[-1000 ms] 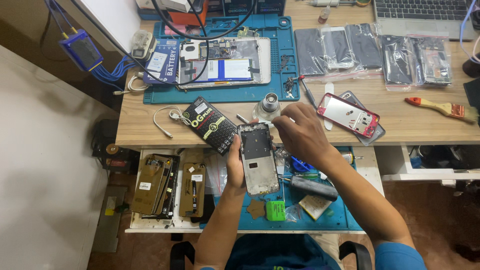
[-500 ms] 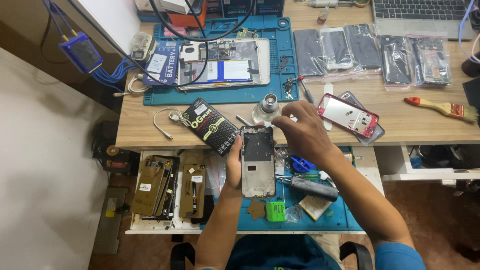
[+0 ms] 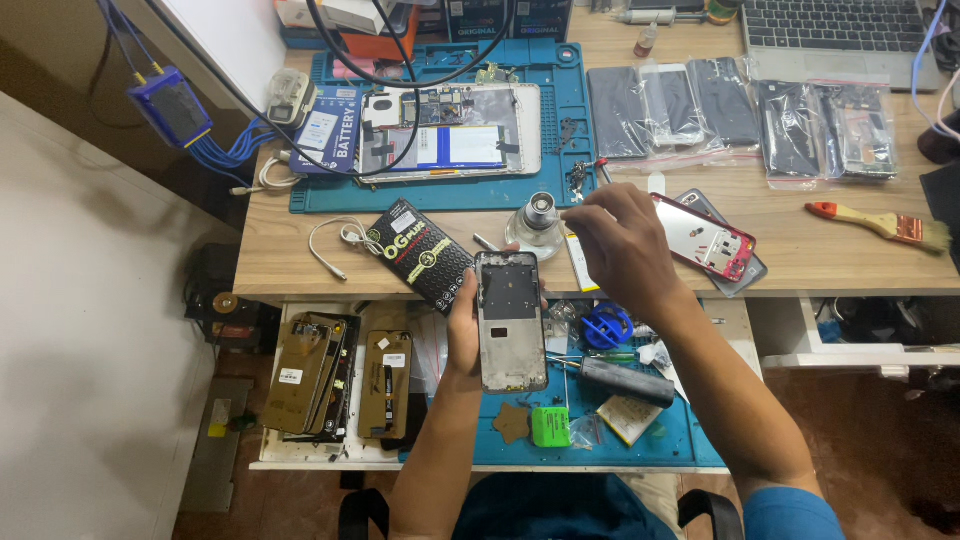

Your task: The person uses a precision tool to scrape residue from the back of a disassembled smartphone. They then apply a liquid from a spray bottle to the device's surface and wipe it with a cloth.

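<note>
My left hand (image 3: 463,325) holds an opened phone frame (image 3: 510,320) upright by its left edge, just in front of the desk edge. My right hand (image 3: 620,240) hovers over the wooden desk with its fingers pinched together near a small clear round dish (image 3: 537,222); whether something tiny sits between the fingertips is too small to tell. A red phone frame (image 3: 705,240) lies right of that hand. A black flat box (image 3: 425,255) lies left of the held phone.
A blue work mat (image 3: 560,120) at the back carries a disassembled tablet (image 3: 450,130) and a battery box (image 3: 325,130). Bagged phone parts (image 3: 740,110), a laptop (image 3: 840,25) and a brush (image 3: 880,225) lie right. The lower tray holds a screwdriver (image 3: 625,380), screens (image 3: 340,370) and green block (image 3: 550,425).
My right hand has lifted off the top of the held phone and moved up and right toward the clear dish. The left hand kept the phone nearly still.
</note>
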